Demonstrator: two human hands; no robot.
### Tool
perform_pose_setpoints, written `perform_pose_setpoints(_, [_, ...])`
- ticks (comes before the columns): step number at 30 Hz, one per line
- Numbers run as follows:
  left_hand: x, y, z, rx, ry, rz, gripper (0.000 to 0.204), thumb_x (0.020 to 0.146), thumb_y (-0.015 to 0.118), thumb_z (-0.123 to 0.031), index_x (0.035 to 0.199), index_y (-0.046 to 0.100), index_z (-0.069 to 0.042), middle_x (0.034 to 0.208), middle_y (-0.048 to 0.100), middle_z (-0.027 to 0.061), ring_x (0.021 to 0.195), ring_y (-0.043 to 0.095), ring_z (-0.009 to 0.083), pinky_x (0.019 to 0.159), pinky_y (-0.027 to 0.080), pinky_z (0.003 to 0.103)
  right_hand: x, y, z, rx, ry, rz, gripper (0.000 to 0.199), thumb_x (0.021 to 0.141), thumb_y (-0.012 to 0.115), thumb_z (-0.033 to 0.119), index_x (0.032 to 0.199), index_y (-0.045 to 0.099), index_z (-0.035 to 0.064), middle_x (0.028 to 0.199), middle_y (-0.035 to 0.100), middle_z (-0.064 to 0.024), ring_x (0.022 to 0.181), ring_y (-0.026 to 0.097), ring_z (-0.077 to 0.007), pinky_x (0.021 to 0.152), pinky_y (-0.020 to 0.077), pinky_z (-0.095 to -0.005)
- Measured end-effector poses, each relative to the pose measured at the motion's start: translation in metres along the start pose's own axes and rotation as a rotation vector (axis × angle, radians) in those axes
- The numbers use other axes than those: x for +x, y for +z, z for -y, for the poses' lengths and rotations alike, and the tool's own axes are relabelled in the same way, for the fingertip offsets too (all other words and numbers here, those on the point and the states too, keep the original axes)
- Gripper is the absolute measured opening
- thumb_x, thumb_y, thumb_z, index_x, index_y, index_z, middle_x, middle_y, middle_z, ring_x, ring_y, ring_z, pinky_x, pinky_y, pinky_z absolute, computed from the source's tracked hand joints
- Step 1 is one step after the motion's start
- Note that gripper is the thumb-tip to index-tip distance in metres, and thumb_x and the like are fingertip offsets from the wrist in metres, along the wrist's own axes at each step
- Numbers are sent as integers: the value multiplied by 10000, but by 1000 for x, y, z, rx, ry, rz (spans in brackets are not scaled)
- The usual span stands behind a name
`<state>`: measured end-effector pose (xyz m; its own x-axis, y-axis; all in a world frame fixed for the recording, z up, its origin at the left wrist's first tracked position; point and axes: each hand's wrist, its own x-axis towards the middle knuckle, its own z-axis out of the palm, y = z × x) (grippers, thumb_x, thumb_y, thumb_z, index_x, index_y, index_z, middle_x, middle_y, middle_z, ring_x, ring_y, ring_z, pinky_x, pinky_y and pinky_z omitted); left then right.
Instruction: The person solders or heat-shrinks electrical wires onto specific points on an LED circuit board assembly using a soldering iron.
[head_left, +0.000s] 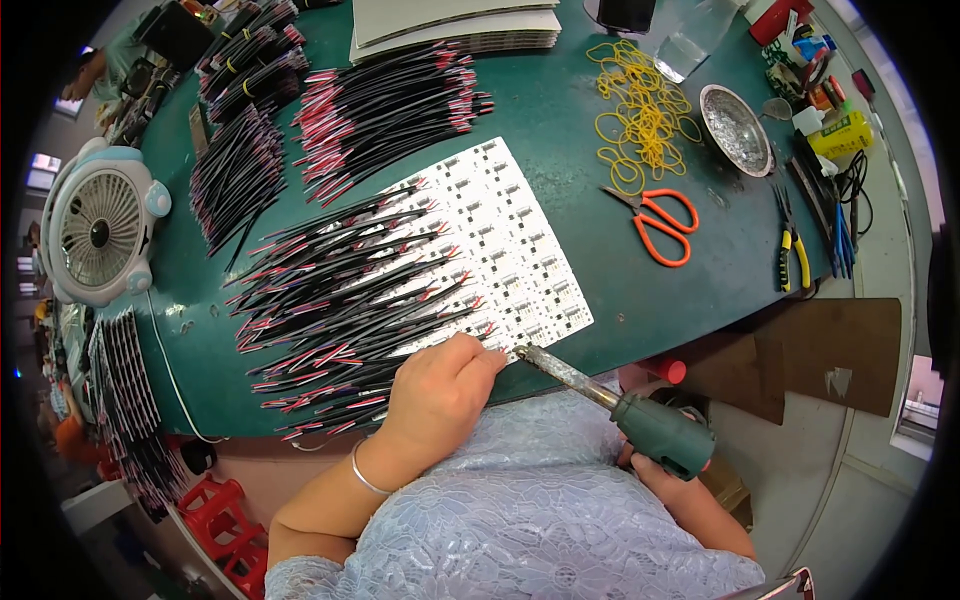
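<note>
Here we judge the soldering iron [600, 395] light but hot-tipped: our right hand [665, 470] grips its green handle, while our left hand [440, 395] pinches thin, limp wires [340, 300] on the white circuit panel [520, 260].

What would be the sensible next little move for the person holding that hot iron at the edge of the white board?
Probably ease the soldering iron tip onto the pad at the near corner of the white circuit panel. The right hand has the tip almost there, and the left hand pins a wire at that same corner.

Bare green table [640, 300] lies between circuit panel [500, 240] and scissors [655, 222].
</note>
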<state>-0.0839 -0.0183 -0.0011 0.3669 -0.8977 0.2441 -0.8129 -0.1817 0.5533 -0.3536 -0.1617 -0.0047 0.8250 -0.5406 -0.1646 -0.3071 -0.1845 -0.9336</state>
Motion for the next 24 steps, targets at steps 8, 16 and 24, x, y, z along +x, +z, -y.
perform_pose_setpoints(8, [1, 0, 0, -9, 10, -15, 130, 740, 727, -14, 855, 680, -50, 747, 577, 68, 611, 585, 246, 523, 471, 348, 8, 1, 7, -117, -123, -29, 242, 753, 699, 51, 992, 673, 25, 971, 681, -114, 865, 642, -293, 794, 487, -381])
perform_pose_setpoints(16, [2, 1, 0, -2, 5, -10, 121, 743, 731, -24, 847, 674, -46, 746, 576, 73, 606, 584, 250, 519, 470, 348, 0, -4, 2, 101, 114, 70, 215, 778, 666, 55, 988, 653, 12, 833, 661, -97, 707, 655, -223, 684, 500, -338])
perform_pose_setpoints(24, [3, 0, -1, 13, -26, -11, 118, 737, 739, -40, 829, 668, -64, 746, 586, 55, 603, 594, 240, 510, 468, 338, 1, -3, 1, 139, 64, 60, 167, 796, 654, 40, 958, 655, 3, 831, 664, -108, 646, 645, -211, 640, 501, -322])
